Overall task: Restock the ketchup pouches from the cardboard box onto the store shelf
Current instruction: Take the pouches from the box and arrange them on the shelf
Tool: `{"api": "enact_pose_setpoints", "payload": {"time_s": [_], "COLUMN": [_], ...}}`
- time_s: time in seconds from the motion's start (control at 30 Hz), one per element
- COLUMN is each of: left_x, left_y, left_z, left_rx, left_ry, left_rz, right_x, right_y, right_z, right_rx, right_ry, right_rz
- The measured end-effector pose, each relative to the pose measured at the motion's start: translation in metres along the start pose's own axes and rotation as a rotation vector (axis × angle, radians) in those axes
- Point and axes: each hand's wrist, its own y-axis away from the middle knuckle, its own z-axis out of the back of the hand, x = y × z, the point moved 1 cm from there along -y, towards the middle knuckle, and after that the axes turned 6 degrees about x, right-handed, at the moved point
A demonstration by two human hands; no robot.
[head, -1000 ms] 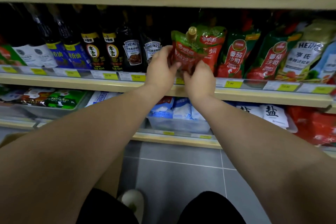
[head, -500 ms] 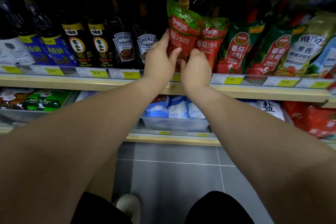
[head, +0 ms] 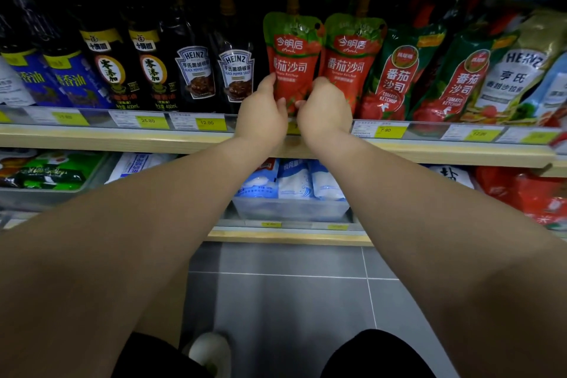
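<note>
A red and green ketchup pouch (head: 290, 52) stands upright at the front of the middle shelf (head: 122, 141). My left hand (head: 260, 113) grips its lower left edge and my right hand (head: 325, 110) grips its lower right edge. The pouch's bottom is hidden behind my fingers. A second pouch of the same kind (head: 351, 61) stands right beside it on the right, touching it. The cardboard box is not in view.
Dark Heinz sauce bottles (head: 236, 74) stand just left of the pouch. Other ketchup pouches (head: 399, 77) and a Heinz salad dressing pouch (head: 515, 70) lean to the right. A clear price rail (head: 184, 123) runs along the shelf front. White salt bags (head: 294, 178) fill a bin below.
The pouch has gone from tilted and raised in front of the shelf to upright on the shelf beside its twin. Both hands have slid down to its lower edges.
</note>
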Motion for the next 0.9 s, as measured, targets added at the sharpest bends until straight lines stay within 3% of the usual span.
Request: {"api": "enact_pose_setpoints", "payload": {"time_s": [0.5,0.67,0.9], "left_x": [0.009,0.011,0.012], "left_y": [-0.004,-0.003,-0.010], "left_z": [0.006,0.006,0.010], "left_rx": [0.084,0.091,0.165], "left_ry": [-0.270,-0.234,-0.184], "left_rz": [-0.076,-0.068,-0.019], "right_x": [-0.007,-0.012,-0.023], "right_y": [-0.011,0.007,0.012], "right_z": [-0.015,-0.012,-0.004], "right_rx": [-0.090,-0.080,0.195], "right_ry": [0.156,0.020,0.053], "right_rz": [0.146,0.192,0.235]}}
